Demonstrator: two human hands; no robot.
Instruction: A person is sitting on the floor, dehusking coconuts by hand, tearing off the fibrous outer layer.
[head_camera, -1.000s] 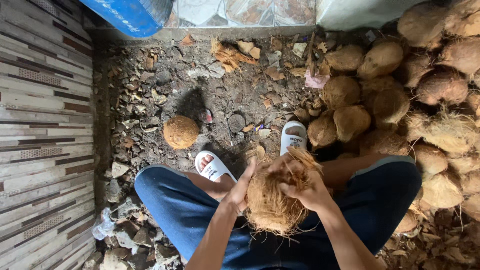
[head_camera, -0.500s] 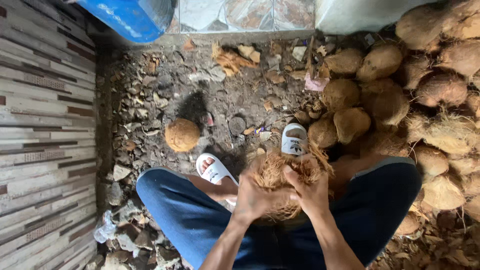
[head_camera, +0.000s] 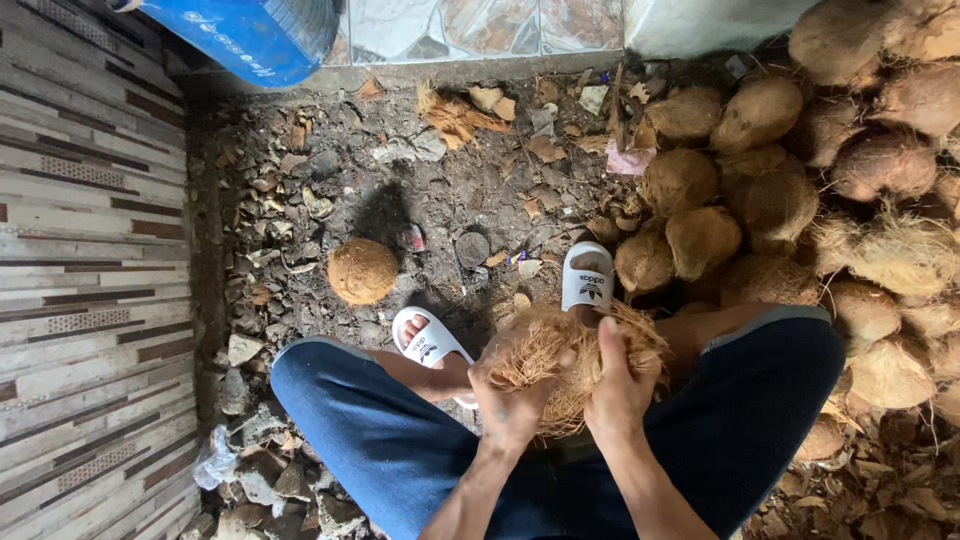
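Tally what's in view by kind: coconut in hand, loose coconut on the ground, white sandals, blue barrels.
Fibrous coconut held between left hand and right hand: 1
Round coconut lying alone on the ground: 1
White sandals: 2
Blue barrel: 1
Total: 5
The heap of coconuts on the right overlaps too much to count.

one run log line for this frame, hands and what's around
left hand: grips fibrous coconut | right hand: grips same coconut | husked coconut: on ground, apart | coconut pile: at right

Fibrous brown coconut (head_camera: 560, 365) (between knees).
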